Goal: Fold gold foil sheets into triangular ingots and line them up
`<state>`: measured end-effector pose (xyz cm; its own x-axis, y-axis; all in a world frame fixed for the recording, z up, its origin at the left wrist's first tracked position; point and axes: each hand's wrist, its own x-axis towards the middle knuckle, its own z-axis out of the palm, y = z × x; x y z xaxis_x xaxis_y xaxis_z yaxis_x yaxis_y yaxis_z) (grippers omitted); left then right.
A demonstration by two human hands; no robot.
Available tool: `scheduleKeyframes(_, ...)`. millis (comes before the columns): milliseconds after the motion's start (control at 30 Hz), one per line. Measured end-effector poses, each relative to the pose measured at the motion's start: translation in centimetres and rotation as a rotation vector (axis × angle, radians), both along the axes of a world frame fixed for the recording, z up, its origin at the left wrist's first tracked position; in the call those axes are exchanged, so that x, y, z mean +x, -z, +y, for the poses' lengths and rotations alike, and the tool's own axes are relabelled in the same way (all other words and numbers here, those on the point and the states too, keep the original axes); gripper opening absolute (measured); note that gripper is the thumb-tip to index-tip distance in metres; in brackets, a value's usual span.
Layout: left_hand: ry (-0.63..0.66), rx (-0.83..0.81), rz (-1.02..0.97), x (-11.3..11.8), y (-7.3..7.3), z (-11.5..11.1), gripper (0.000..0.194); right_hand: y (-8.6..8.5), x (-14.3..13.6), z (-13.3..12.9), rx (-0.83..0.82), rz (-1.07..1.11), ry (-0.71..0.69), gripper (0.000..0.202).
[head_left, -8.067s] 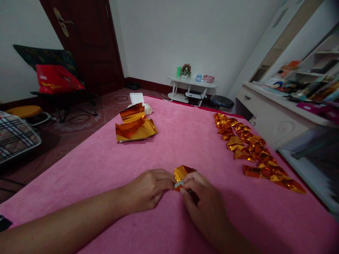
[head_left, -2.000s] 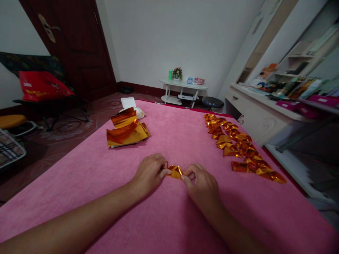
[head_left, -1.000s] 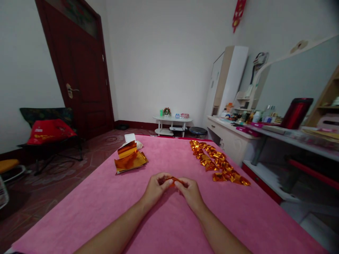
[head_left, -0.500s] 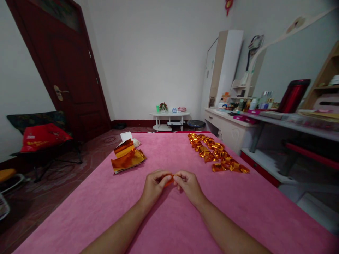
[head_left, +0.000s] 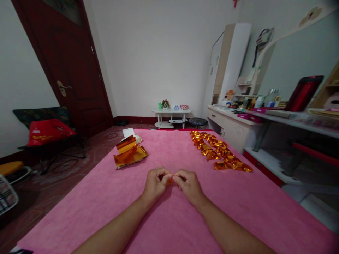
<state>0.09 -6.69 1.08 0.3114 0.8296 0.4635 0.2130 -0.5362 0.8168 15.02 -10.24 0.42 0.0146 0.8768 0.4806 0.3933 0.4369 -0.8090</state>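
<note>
Two hands [head_left: 156, 184], one pinched foil piece [head_left: 170, 181]

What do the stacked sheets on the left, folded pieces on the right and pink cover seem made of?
Stacked sheets: probably foil-faced paper, glossy orange-gold, with streaky reflections. Folded pieces: likely the same, given matching color and bright glints along creases. Pink cover: matte fabric, perhaps fleece, from its soft mottling.
</note>
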Motion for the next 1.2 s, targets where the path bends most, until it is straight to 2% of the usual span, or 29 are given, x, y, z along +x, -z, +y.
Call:
scheduleKeyframes(133, 0.032, -0.101, -0.061, 0.0, 0.4, 0.4, 0.025, 0.0, 0.2, 0.1, -0.026, 0.033, -0.008, 0.020)
scheduleKeyframes(367, 0.055, -0.077, -0.070, -0.1, 0.4, 0.3, 0.027, -0.1, 0.0, -0.1, -0.005, -0.086, -0.048, 0.029)
scheduleKeyframes(500, 0.089, -0.184, -0.157, -0.2, 0.4, 0.7, 0.022, -0.3, 0.3, -0.1, -0.021, 0.017, 0.014, 0.031)
scheduleKeyframes(600, 0.041, -0.217, -0.186, -0.5, 0.5, 1.1, 0.022, -0.3, 0.6, 0.0, -0.034, 0.069, 0.027, 0.030)
scheduleKeyframes(733, -0.004, -0.169, -0.183, -0.5, 0.4, 0.9, 0.022, -0.2, 0.4, 0.1, -0.067, 0.060, 0.009, 0.025)
scheduleKeyframes(967, 0.167, -0.282, -0.146, -0.1, 0.6, 0.6, 0.028, 0.1, 0.6, 0.2, -0.132, 0.174, 0.034, 0.031)
scheduleKeyframes(1067, 0.201, -0.337, -0.149, -0.1, 1.0, 0.7, 0.037, 0.3, 0.7, 0.5, -0.147, 0.195, 0.021, 0.029)
scheduleKeyframes(1200, 0.236, -0.386, -0.182, -0.3, 1.2, 0.8, 0.038, 0.4, 0.8, 0.7, -0.171, 0.187, 0.022, 0.030)
